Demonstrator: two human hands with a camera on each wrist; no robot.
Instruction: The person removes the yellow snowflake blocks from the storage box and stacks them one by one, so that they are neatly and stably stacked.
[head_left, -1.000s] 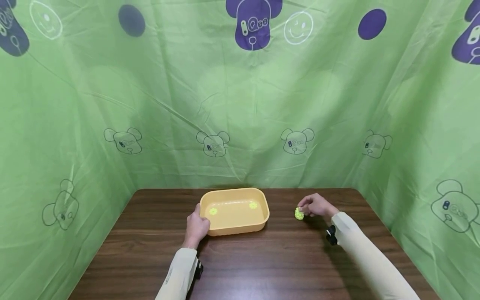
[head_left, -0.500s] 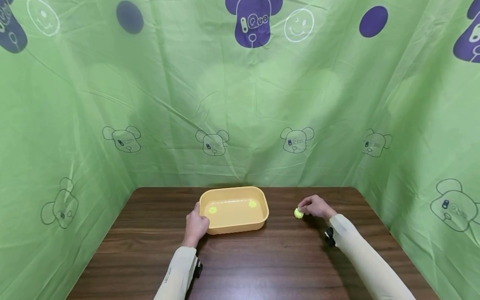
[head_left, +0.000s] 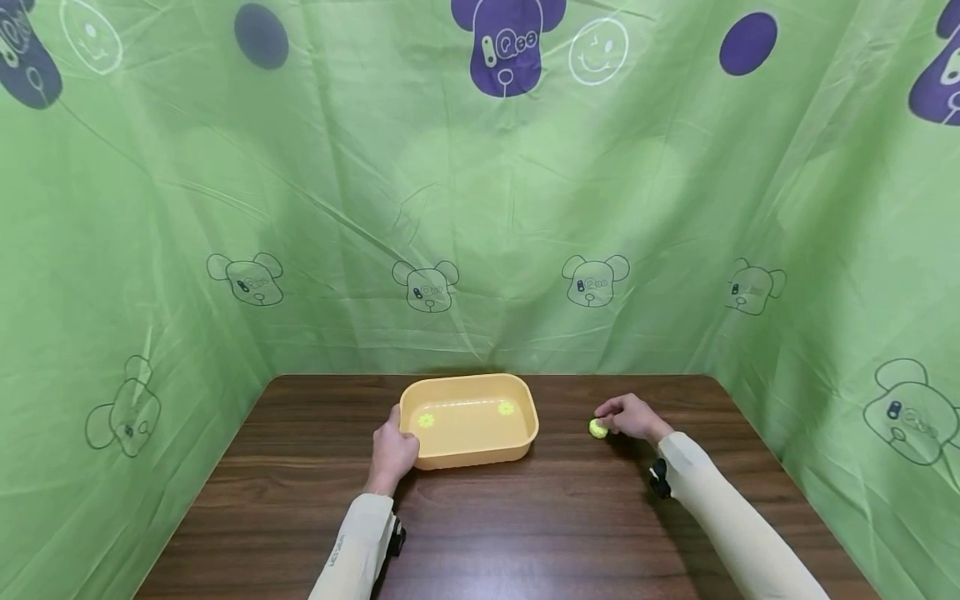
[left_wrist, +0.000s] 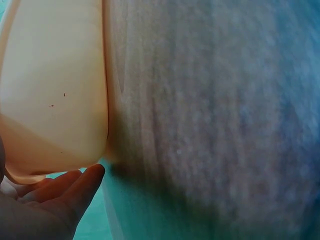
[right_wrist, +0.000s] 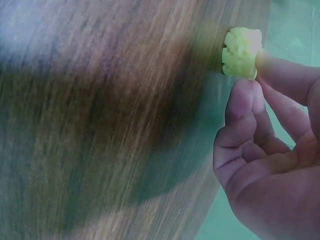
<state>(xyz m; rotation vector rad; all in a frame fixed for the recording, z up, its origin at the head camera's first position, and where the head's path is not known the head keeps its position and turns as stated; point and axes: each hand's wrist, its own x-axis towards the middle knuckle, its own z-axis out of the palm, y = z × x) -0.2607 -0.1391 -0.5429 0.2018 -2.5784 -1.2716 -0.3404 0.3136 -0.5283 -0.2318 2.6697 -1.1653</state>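
My left hand (head_left: 394,452) grips the left end of a yellow-orange rectangular tray (head_left: 474,457), its thumb over the rim. In the left wrist view the fingers lie against the outside of the tray's end wall (left_wrist: 55,90). Two flat yellow-green flower shapes (head_left: 426,421) show on the tray floor, well apart. To the right of the tray, my right hand (head_left: 633,417) pinches a small yellow-green bumpy piece (head_left: 597,429) low over the table. Up close in the right wrist view, this lobed piece (right_wrist: 241,52) looks like stacked flower shapes, with thumb and fingertips at its side.
The dark wood-grain table (head_left: 517,533) reaches back to a green printed curtain (head_left: 480,333), which also hangs at both sides. The tray stands near the table's back edge.
My right hand has sunk slightly with the yellow-green piece, which looks shorter and rounder from the head than before. The left hand and the tray have stayed in place.
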